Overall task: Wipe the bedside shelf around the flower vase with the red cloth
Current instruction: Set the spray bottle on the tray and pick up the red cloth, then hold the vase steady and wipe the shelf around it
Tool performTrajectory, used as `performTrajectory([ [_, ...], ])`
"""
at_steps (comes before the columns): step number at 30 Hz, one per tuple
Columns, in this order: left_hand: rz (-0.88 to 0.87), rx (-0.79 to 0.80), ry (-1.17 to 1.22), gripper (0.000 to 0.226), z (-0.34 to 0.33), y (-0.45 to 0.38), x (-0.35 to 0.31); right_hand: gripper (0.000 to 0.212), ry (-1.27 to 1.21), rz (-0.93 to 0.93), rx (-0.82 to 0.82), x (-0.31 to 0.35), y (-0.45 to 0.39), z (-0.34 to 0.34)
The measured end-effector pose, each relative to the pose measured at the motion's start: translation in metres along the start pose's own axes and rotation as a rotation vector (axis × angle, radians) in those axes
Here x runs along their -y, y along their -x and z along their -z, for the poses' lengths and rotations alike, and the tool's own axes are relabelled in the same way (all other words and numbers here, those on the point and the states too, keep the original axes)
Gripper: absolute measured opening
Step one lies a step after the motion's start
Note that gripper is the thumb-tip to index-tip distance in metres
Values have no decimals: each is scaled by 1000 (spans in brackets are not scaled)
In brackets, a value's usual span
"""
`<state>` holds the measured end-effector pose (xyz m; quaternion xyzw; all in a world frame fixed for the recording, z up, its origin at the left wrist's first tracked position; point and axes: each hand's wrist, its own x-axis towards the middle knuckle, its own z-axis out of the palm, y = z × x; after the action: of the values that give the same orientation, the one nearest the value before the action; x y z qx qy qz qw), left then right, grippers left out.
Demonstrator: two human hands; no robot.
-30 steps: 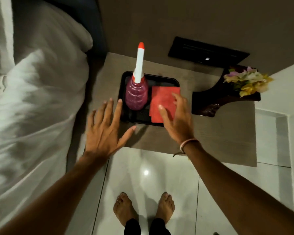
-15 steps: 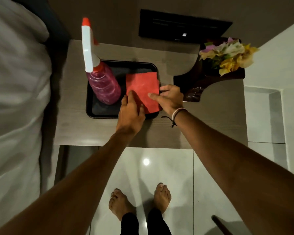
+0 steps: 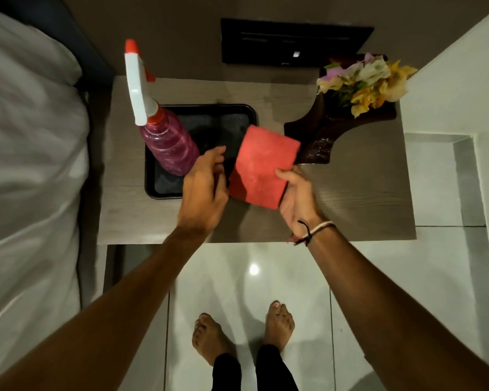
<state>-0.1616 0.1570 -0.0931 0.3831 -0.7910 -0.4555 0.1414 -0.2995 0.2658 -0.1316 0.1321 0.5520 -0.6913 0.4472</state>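
Red cloth (image 3: 263,167) now lifted off black tray (image 3: 164,190), folded, held above shelf (image 3: 350,198). Right hand (image 3: 297,201) pinches its near right corner; left hand (image 3: 203,190) at left edge, fingers loosely curled, grip unclear. Next: flatten cloth on shelf, wipe close around flower vase (image 3: 319,136), avoid knocking flowers (image 3: 364,83) and spray bottle (image 3: 167,145).

bare arms, wrist cords (image 3: 312,232), black trousers (image 3: 254,371)

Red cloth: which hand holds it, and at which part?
The right hand grips the red cloth at its lower right edge; the left hand holds nothing.
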Motion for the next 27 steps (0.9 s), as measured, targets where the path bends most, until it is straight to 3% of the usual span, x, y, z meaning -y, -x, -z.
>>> performTrajectory([
  [3, -146, -77, -37, 36, 7, -1, -27, 46, -65, -77, -8, -4, 27, 18],
  [7, -360, -68, -151, 42, 4, -10, -81, 71, -107, -88, 34, -5, 68, 44],
  [12, -609, -12, -583, 78, -20, -33, -140, 64, -137, -150, 49, -5, 101, 77],
  [16, -684, 58, -831, 102, -37, -52, -155, 62, -89, -156, 49, -3, 120, 105],
  [27, -603, 225, -836, 139, -50, -107, -168, 44, -133, -118, 50, -1, 127, 148],
])
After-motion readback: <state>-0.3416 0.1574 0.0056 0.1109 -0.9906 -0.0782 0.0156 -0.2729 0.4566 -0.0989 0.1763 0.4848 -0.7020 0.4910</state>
